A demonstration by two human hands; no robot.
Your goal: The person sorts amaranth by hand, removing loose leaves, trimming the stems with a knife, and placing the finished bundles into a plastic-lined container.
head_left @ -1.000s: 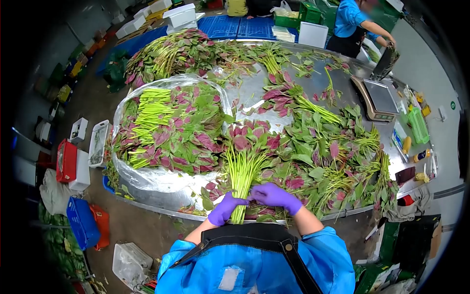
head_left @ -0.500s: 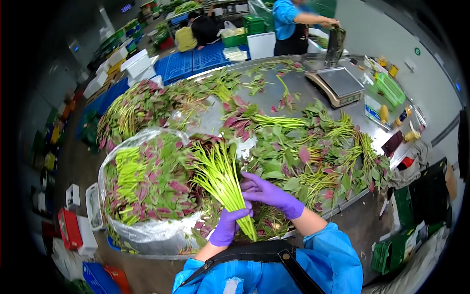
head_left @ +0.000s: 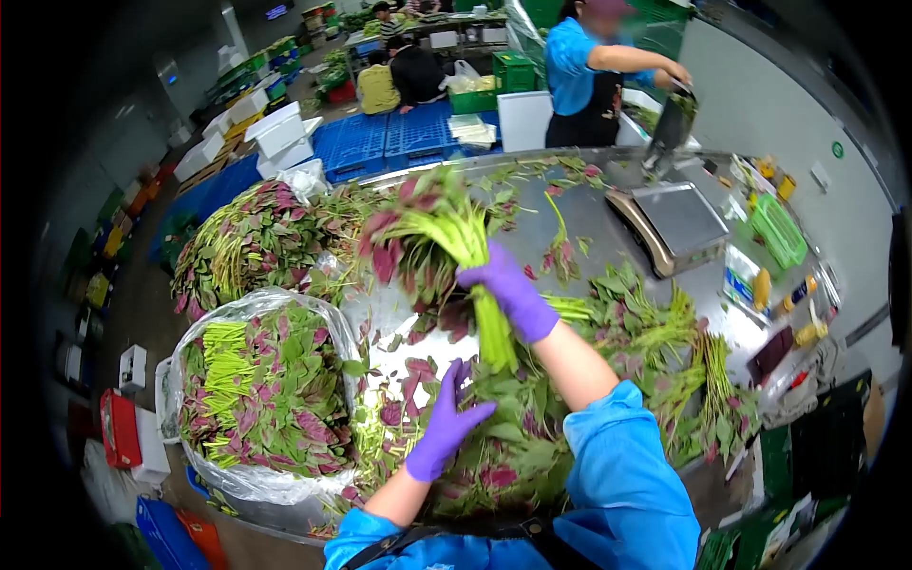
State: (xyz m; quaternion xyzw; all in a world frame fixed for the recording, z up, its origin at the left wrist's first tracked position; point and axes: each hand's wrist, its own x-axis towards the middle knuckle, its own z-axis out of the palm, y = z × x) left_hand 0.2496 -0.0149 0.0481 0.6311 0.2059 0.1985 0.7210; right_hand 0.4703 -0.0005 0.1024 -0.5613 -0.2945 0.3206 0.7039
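Two purple-gloved hands work over a steel table (head_left: pixel 608 223); the right hand (head_left: pixel 508 290) is closed around the stems of an amaranth bunch (head_left: pixel 465 233), thumb and fingers wrapped on the green stalks; the bunch is tilted over the middle of the table, its purple and green leaves towards the far left, blurred at the top, and its cut stem ends pointing down towards the near edge; the left hand (head_left: pixel 445 432) holds nothing, thumb and fingers spread apart, just below and to the left of those stem ends; loose leaves and trimmings lie around it; to its left, a clear plastic bag (head_left: pixel 271 489) stands open around packed amaranth (head_left: pixel 285 380), with pale green stems along one side and leaves along the other; beyond the bag, a large amaranth heap (head_left: pixel 247 237) rests on the table's far left; more amaranth bundles (head_left: pixel 708 380) lie at the right, near the table's edge; past them sit a weighing scale (head_left: pixel 679 223) and a green plastic basket (head_left: pixel 779 231); across the table, a co-worker (head_left: pixel 579 85) in blue sleeves and a dark apron holds a dark bag (head_left: pixel 673 128) beside the scale.
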